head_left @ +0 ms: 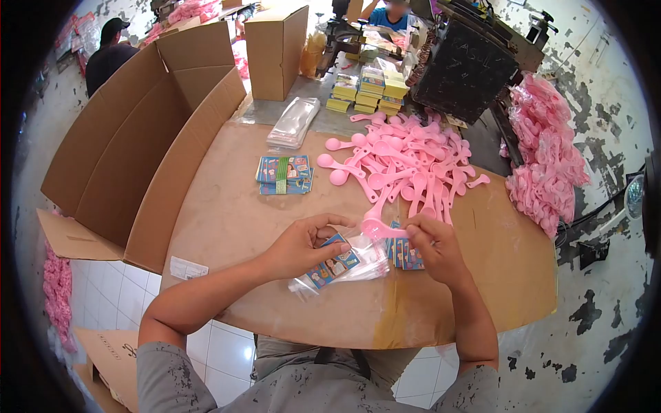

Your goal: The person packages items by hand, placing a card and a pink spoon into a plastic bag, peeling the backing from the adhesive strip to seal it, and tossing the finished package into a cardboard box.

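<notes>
My left hand [303,244] is closed on a clear plastic bag with a blue printed card [335,265] at it, thumb over the card. Under it on the table lie more clear plastic bags [374,267]. In my right hand [438,253], fingers pinched on the handle, is a pink plastic scoop [375,228], its bowl close to the bag's upper right side. Several blue cards [414,261] lie on the table, partly covered by the right hand. Beyond the hands spreads a heap of pink scoops [420,155].
A banded bundle of cards [284,175] and a stack of clear bags [295,122] lie farther back. Behind stand yellow-edged card stacks [370,86]. A large open carton [182,162] is at left; bagged pink scoops [544,151] at right. Two people are in the background.
</notes>
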A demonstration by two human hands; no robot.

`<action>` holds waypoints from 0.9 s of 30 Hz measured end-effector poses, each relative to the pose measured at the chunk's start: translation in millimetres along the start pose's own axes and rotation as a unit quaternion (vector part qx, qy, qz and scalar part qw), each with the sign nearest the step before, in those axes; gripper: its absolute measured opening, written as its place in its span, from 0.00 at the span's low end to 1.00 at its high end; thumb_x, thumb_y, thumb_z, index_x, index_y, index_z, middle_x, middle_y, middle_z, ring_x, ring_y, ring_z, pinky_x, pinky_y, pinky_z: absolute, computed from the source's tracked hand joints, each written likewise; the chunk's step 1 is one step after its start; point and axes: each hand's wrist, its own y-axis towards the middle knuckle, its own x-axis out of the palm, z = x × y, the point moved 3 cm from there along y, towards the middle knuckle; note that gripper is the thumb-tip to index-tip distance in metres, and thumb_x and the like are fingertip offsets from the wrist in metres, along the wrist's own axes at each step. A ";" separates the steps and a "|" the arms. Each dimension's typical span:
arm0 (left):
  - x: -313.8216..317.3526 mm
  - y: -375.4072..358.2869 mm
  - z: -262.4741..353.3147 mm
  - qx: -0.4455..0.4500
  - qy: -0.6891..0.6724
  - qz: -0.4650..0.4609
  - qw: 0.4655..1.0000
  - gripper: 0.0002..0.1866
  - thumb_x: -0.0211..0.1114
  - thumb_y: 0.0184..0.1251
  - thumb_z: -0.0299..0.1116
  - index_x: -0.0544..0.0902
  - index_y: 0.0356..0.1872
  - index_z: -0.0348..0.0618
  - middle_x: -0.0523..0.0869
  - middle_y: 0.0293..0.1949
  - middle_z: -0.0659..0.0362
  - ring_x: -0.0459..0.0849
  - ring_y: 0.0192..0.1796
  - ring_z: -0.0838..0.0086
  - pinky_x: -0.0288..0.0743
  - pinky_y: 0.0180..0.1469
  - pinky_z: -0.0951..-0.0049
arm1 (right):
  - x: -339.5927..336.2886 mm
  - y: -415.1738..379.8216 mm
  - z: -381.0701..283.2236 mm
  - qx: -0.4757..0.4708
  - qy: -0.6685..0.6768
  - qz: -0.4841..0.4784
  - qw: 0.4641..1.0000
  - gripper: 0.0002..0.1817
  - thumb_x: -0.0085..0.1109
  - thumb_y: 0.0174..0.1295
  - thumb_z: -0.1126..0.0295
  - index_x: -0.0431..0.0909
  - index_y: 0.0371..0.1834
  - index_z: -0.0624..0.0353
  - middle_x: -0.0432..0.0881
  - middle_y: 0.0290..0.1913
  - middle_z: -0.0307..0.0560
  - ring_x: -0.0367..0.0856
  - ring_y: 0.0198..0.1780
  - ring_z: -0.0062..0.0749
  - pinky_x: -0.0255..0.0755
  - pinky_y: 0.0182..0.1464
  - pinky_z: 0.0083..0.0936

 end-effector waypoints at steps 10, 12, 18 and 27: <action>9.2 -5.6 0.3 -0.008 0.083 -0.029 0.996 0.18 0.67 0.79 0.26 0.83 0.66 0.35 0.91 0.53 0.56 0.88 0.52 0.80 0.86 0.53 0.76 | 7.8 3.6 1.4 0.064 0.046 -0.122 0.989 0.09 0.58 0.76 0.70 0.85 0.42 0.65 0.78 0.28 0.38 0.74 0.32 0.18 0.69 0.35 0.23; 12.8 -6.7 3.1 0.023 0.086 -0.022 0.996 0.17 0.67 0.78 0.26 0.84 0.65 0.35 0.91 0.54 0.57 0.88 0.51 0.80 0.86 0.52 0.75 | 5.3 5.6 2.4 0.094 0.095 -0.105 0.985 0.09 0.59 0.75 0.70 0.85 0.42 0.65 0.79 0.28 0.37 0.75 0.32 0.18 0.71 0.36 0.22; 13.6 -8.5 6.6 -0.054 0.147 -0.038 0.987 0.18 0.66 0.80 0.27 0.82 0.66 0.33 0.90 0.56 0.58 0.86 0.54 0.81 0.83 0.57 0.75 | 13.5 8.6 -11.4 0.019 -0.016 -0.170 0.985 0.12 0.56 0.79 0.67 0.83 0.52 0.65 0.85 0.41 0.41 0.81 0.43 0.24 0.77 0.49 0.28; 23.7 -12.4 -4.9 0.001 -0.050 -0.099 0.994 0.18 0.63 0.83 0.29 0.80 0.66 0.31 0.91 0.53 0.56 0.86 0.53 0.81 0.81 0.57 0.76 | 66.2 10.0 -27.9 -0.077 0.184 -0.202 0.959 0.37 0.36 0.83 0.41 0.62 0.81 0.59 0.64 0.80 0.56 0.59 0.82 0.43 0.50 0.82 0.42</action>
